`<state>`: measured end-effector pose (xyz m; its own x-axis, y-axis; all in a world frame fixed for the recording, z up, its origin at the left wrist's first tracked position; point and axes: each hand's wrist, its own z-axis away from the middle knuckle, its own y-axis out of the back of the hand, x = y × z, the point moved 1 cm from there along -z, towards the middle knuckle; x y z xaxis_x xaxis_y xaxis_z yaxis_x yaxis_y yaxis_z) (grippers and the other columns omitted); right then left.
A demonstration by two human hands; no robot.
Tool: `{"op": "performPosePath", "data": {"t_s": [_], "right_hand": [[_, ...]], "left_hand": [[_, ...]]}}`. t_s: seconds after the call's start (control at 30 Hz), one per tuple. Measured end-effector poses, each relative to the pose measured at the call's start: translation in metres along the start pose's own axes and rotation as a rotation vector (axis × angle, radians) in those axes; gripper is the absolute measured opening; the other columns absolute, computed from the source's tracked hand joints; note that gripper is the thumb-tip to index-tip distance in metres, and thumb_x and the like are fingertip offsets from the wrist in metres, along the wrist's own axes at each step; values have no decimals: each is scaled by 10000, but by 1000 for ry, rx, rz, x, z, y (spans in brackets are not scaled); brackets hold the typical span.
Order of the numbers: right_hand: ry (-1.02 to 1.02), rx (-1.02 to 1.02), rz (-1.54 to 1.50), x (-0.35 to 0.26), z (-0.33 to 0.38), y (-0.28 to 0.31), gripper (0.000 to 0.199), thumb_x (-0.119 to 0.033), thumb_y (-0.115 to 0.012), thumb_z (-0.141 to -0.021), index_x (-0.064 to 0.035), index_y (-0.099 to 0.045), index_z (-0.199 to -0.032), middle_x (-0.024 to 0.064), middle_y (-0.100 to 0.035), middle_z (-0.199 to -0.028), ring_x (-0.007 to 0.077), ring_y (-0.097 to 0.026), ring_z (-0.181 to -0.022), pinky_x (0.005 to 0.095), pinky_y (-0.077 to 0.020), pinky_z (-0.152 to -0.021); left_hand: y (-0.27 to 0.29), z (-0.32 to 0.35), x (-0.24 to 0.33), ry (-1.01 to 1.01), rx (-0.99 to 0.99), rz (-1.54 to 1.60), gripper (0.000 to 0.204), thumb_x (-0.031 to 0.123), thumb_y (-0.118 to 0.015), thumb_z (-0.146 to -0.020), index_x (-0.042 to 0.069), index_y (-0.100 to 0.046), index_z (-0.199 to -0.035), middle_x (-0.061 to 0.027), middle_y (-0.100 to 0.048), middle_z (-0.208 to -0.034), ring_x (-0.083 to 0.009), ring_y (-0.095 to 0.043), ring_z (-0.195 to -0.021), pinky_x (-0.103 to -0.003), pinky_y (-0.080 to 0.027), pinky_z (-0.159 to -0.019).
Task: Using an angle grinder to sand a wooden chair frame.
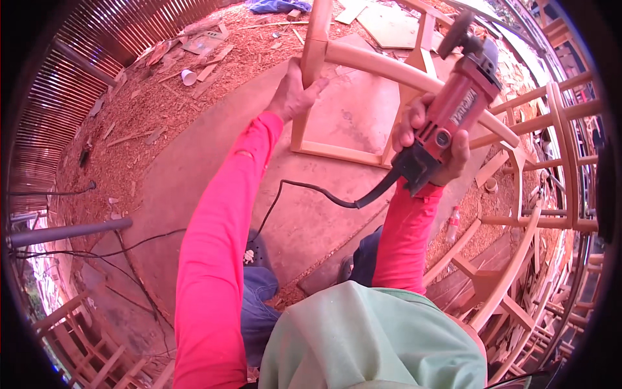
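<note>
My left hand (297,93) is closed around an upright leg of a light wooden chair frame (369,63), which stands in front of me. In my right hand (418,126) is a red and black angle grinder (455,107), gripped around its body. The grinder's head points up and away from me, with a dark round disc (456,34) at its end, held above the frame's right part. Whether the disc is turning I cannot tell. From the grinder's rear a black power cord (324,192) loops down to the left across the floor.
More wooden chair frames (499,285) crowd the right side. Wood shavings and offcuts (210,68) litter the floor beyond the board (194,162), near a white cup (188,78). A plastic bottle (453,225) stands at the right. Cables (139,283) and a grey pipe (71,233) lie at left.
</note>
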<state>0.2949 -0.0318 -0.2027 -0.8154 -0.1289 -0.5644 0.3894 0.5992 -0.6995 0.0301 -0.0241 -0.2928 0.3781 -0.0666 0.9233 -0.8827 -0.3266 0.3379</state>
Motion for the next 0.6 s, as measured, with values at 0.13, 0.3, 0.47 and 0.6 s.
{"op": "performPosePath", "data": {"t_s": [0.13,0.3,0.47,0.6], "right_hand": [[21,72,51,-22,4,2,730,-475,-654,-955,102,-470,-1363,215,-612,-1029,303,-698,-801,423,-617,-656],[28,107,59,-41,-3,-3,640,-419,-624,-980,98,-497,-1334,244,-632,-1089,320,-718,-847,438,-637,-689],[-8,102,225,-70,4,13,595,-379,-639,-971,96,-514,-1307,230,-649,-1028,312,-719,-807,428,-639,-671],[-22,182,377,-77,15,22,558,-367,-663,-956,103,-557,-1237,217,-667,-974,307,-724,-762,418,-634,-646]], "left_hand": [[-36,29,26,78,131,5,558,220,-754,-951,-69,-402,-1275,-321,-681,-1096,-407,-724,-1006,-450,-558,-880],[-62,68,39,72,126,59,591,204,-786,-933,-30,-374,-1287,-318,-660,-1190,-375,-711,-1071,-452,-554,-887],[-4,61,13,15,-314,202,531,195,-780,-967,-37,-542,-1381,-122,-667,-1306,-216,-662,-1185,-369,-541,-1040],[1,57,21,54,-311,145,479,277,-753,-989,-25,-644,-1344,-132,-710,-1282,-228,-663,-1218,-367,-510,-1095]]}}
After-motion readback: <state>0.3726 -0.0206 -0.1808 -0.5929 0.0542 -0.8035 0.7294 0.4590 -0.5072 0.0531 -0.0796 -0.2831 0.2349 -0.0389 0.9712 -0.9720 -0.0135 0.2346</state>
